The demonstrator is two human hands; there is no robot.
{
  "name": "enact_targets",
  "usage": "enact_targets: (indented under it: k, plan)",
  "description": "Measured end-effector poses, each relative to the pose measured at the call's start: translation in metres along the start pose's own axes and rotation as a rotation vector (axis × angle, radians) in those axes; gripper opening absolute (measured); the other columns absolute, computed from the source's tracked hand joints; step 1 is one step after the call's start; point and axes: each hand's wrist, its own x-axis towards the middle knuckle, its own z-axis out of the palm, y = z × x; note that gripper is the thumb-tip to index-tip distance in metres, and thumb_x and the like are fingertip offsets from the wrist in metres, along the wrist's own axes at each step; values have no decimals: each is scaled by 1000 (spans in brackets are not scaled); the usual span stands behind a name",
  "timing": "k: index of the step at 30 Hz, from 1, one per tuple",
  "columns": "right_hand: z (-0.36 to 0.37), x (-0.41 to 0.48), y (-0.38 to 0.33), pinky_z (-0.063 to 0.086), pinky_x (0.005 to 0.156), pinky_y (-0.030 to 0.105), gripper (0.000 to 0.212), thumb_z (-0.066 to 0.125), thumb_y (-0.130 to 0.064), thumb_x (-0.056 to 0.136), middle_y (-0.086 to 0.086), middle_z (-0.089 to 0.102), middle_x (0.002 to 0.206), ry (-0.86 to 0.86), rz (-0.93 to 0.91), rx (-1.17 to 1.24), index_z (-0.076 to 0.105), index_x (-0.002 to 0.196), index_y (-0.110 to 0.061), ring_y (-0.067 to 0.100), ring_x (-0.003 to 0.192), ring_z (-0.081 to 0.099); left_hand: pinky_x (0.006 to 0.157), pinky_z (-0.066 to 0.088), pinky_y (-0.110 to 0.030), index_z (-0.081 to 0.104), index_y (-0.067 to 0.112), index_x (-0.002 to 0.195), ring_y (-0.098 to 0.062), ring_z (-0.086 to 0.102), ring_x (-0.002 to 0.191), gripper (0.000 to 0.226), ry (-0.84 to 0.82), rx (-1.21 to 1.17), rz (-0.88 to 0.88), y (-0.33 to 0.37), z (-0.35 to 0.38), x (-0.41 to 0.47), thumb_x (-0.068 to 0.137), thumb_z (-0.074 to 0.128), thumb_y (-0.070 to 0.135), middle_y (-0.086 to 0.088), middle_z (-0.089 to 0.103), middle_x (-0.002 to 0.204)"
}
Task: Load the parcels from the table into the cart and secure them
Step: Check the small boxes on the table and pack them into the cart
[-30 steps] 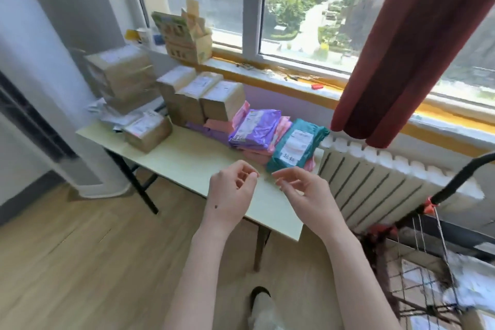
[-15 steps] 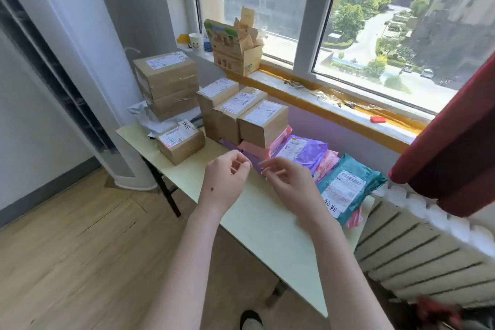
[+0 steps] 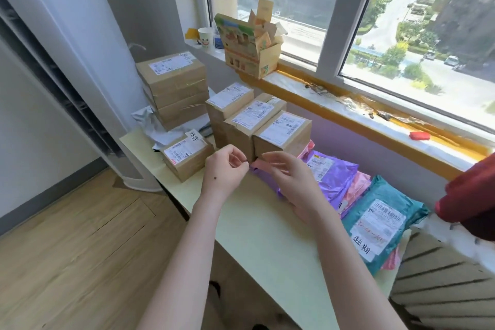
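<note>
Three labelled cardboard boxes stand side by side on the pale table, on top of flat pink and purple mailers. A taller stack of boxes sits at the back left, and a small box lies in front of it. A purple mailer, pink mailers and a teal mailer lie to the right. My left hand hovers with loosely curled fingers just before the boxes and holds nothing. My right hand reaches beside it, its fingertips at the base of the nearest box. The cart is out of view.
An open printed carton and a paper cup stand on the windowsill. A radiator and a red curtain are at the right. A white standing unit rises left of the table. Wooden floor lies lower left.
The view has swung left and the cart has left the frame. Both hands have moved forward across the table up to the row of boxes.
</note>
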Motion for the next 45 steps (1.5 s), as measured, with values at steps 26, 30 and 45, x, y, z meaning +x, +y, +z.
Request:
enact_targets:
  k: [26, 30, 45]
  plan:
    - [55, 129, 11, 30, 109, 30, 53, 71, -15, 82, 6, 45, 141, 133, 269, -596, 56, 133, -10, 23, 135, 36, 89, 29, -26, 14, 7, 142, -30, 33, 125, 108, -199, -23, -66, -71, 46, 158, 66, 85, 36, -19, 22, 141]
    - [55, 124, 18, 28, 105, 24, 51, 75, -22, 81, 4, 46, 138, 179, 248, -627, 59, 129, -13, 23, 133, 39, 93, 33, -29, 21, 4, 136, -31, 31, 125, 102, -149, -14, -36, -74, 57, 160, 64, 87, 34, -19, 25, 139]
    - [42, 103, 31, 17, 94, 3, 46, 42, 8, 88, 7, 49, 139, 280, 171, -602, 62, 127, -7, 21, 131, 41, 102, 36, -38, 17, -7, 139, -34, 33, 119, 119, -65, 16, -64, -67, 81, 155, 56, 86, 42, -19, 26, 134]
